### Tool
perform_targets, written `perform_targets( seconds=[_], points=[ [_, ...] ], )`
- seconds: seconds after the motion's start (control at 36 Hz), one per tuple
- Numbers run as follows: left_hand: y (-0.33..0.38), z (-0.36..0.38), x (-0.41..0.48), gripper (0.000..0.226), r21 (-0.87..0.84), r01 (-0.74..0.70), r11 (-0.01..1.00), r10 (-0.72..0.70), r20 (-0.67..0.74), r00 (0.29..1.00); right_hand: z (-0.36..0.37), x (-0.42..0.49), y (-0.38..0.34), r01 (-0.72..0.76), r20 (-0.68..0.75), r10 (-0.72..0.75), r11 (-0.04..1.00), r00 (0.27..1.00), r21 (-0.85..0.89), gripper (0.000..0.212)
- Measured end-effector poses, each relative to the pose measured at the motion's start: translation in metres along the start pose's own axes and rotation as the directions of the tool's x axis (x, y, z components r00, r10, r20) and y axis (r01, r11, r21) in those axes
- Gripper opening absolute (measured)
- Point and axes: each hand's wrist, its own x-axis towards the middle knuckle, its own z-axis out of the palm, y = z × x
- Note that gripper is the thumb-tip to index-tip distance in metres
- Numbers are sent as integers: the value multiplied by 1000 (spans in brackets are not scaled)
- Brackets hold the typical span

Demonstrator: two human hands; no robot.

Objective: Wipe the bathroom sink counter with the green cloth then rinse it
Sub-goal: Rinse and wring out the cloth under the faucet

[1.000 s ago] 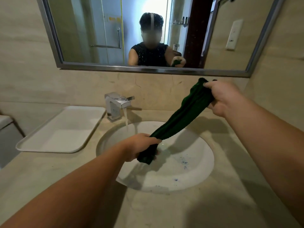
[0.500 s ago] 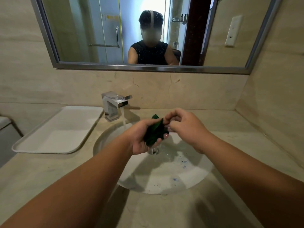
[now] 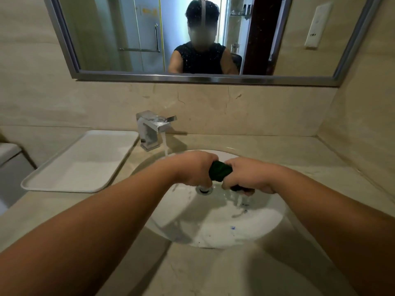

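Beige stone counter [image 3: 213, 274], white sink [image 3: 213, 233] set in it, tap [image 3: 149, 133] running at back left. Cloth [image 3: 220, 170] is bunched into a tight roll above the drain, beside the stream, not under it. Left hand [image 3: 192, 169] and right hand [image 3: 248, 176] each grip one end, fingers curled tight round it. Looks like wringing: held over the bowl so runoff lands there, not on the counter. Water drips under the right hand.

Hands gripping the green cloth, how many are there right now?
2. The left hand grips the left end of the green cloth, the right hand grips its right end, both above the sink.
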Motion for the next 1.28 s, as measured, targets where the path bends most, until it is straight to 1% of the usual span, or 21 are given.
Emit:
perform_targets(
  seconds=[0.06, 0.11, 0.17, 0.22, 0.31, 0.36, 0.42, 0.47, 0.53, 0.58, 0.61, 0.67, 0.75, 0.83, 0.92, 0.97, 1.03, 1.06, 1.14, 1.19, 1.28],
  points=[
    [1, 11, -2, 41, 149, -72, 986, 90, -116, 989, -2, 1, 1, -115, 107, 100, 983, 989, 147, 28],
    [-4, 23, -3, 54, 277, -183, 943, 244, -206, 948, -4, 1, 3, -216, 207, 163, 939, 965, 268, 25],
    [-10, 32, -5, 54, 356, -250, 900, 344, -231, 910, -6, -1, 5, -285, 270, 195, 893, 943, 348, 29],
    [-12, 36, -6, 44, 345, -238, 908, 323, -214, 922, -6, -5, 4, -309, 278, 205, 859, 939, 408, 35],
    [-10, 34, -6, 26, 163, -142, 976, 167, -152, 974, -3, -7, 2, -273, 187, 202, 796, 961, 540, 34],
    [-13, 32, -6, 15, -92, -33, 995, 26, -73, 997, 0, -8, 2, -208, 99, 191, 718, 977, 664, 32],
    [-18, 32, -6, 9, -416, 90, 905, -85, 32, 996, 2, -10, 1, -87, -17, 148, 667, 989, 740, 26],
    [-25, 32, -8, 12, -657, 168, 735, -118, 120, 986, 6, -13, -2, 54, -151, 87, 671, 985, 739, 25],
    [-32, 32, -9, 15, -818, 212, 535, -93, 192, 977, 12, -19, -5, 186, -300, -9, 803, 954, 566, 42],
    [-36, 30, -10, 15, -909, 290, 301, -47, 289, 956, 18, -28, -5, 293, -445, -198, 943, 873, 155, 62],
    [-36, 28, -11, 14, -922, 335, 194, -10, 340, 940, 21, -32, -4, 336, -458, -318, 941, 830, -44, 70],
    [-36, 23, -14, 18, -915, 401, 49, 86, 403, 911, 27, -38, 0, 396, -370, -513, 849, 775, -349, 88],
    [-36, 17, -18, 23, -883, 469, -16, 247, 451, 858, 33, -38, 9, 353, -257, -674, 628, 693, -694, 107],
    [-30, 13, -21, 24, -834, 544, 92, 361, 537, 762, 37, -33, 13, 253, -184, -813, 374, 552, -892, 100],
    [-21, 6, -26, 17, -793, 506, 338, 360, 606, 709, 36, -28, 8, 275, -79, -897, 216, 435, -937, 71],
    [-17, 1, -30, 5, -733, 418, 537, 319, 635, 704, 40, -26, 3, 290, -12, -902, 152, 432, -945, 52],
    [-14, 0, -33, 25, -628, 331, 704, 240, 649, 722, 46, -27, -2, 301, -18, -870, 189, 492, -935, 34],
    [-11, 1, -34, 33, -579, 309, 754, 192, 644, 741, 49, -27, -5, 284, -39, -835, 230, 548, -931, 26],
    [-4, 5, -34, 43, -477, 311, 822, 20, 570, 821, 52, -29, -19, 136, -127, -607, 368, 784, -920, 16],
    [0, 7, -34, 39, -426, 314, 849, -82, 480, 873, 52, -31, -26, 89, -146, -499, 417, 854, -905, 7],
    [8, 17, -33, 21, -354, 284, 891, -151, 358, 921, 51, -30, -32, 66, -124, -335, 501, 934, -863, 6]
  ],
)
